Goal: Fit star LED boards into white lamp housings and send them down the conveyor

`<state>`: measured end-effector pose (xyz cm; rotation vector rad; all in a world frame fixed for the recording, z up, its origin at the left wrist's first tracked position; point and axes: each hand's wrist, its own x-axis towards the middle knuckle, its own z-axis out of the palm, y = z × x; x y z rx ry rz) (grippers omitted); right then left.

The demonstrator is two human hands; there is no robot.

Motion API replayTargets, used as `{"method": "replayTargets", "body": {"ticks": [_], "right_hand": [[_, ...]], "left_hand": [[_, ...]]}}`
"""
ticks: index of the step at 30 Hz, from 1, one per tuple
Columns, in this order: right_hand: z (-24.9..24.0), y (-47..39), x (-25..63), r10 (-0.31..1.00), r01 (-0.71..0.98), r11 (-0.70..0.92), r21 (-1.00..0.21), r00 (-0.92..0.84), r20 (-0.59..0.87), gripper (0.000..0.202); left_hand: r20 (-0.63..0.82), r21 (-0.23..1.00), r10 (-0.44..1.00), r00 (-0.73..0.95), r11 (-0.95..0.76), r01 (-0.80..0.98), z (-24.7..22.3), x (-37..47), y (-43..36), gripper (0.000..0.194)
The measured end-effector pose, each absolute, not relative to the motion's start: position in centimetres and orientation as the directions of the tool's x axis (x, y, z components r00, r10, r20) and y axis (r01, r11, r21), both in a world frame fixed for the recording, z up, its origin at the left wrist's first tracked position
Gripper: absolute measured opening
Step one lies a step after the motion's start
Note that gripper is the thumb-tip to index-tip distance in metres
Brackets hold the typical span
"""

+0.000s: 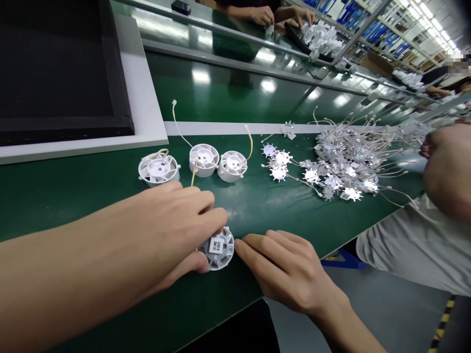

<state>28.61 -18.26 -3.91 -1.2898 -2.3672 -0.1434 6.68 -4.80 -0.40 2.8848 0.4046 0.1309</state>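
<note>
A round white plastic housing (227, 260) with a silver spoked plate inside and a white printed label lies label-up near the bench's front. My left hand (180, 211) reaches over it, fingers and thumb closed around its left side. At its right rim, my right hand (283, 264) has its fingers pressed together, the tips against the edge. A yellow wire (194, 174) rises from behind my left hand. Beyond stand three similar housings: one at the left (159, 169), one in the middle (204, 159) and one at the right (232, 165), each with a wire.
Silver spoked plates with white wires form a pile (346, 157) on the green bench (253, 206); a few lie loose (278, 172). A black-and-white tray (143, 98) occupies the left. A person's arm (449, 166) is at the right; a co-worker's hands (263, 16) work across the bench.
</note>
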Motion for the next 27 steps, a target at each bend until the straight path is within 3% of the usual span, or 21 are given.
{"method": "replayTargets", "body": {"ticks": [10,15,19,22,25,27], "right_hand": [[-5.0,-18.6,28.2,0.793,0.843,0.511,-0.168,-0.386,0.471,0.018],[-5.3,-18.7,28.2,0.796,0.855,0.494,-0.158,-0.372,0.477,0.018],[-5.3,-18.6,28.6,0.795,0.846,0.508,-0.166,-0.385,0.468,0.018],[-5.1,-18.3,28.6,0.824,0.832,0.489,-0.263,-0.342,0.451,0.014],[-5.1,-17.8,28.2,0.853,0.836,0.454,-0.308,-0.307,0.422,0.041],[-5.3,-17.6,27.9,0.860,0.850,0.435,-0.297,-0.295,0.415,0.044]], "left_hand": [[0.169,0.239,0.214,0.962,-0.956,0.170,-0.6,6.4,-4.7,0.021],[0.140,0.181,0.137,0.981,-0.977,0.110,-1.0,6.7,-4.4,0.016],[0.102,0.142,0.194,0.976,-0.974,0.178,-0.3,7.0,-5.1,0.019],[0.123,0.123,0.200,0.972,-0.975,0.185,-0.2,7.0,-5.6,0.036],[0.159,0.056,0.147,0.976,-0.989,0.140,-1.2,6.8,-5.6,0.061],[0.167,0.016,0.101,0.981,-0.995,0.100,-1.8,6.8,-5.3,0.049]]}}
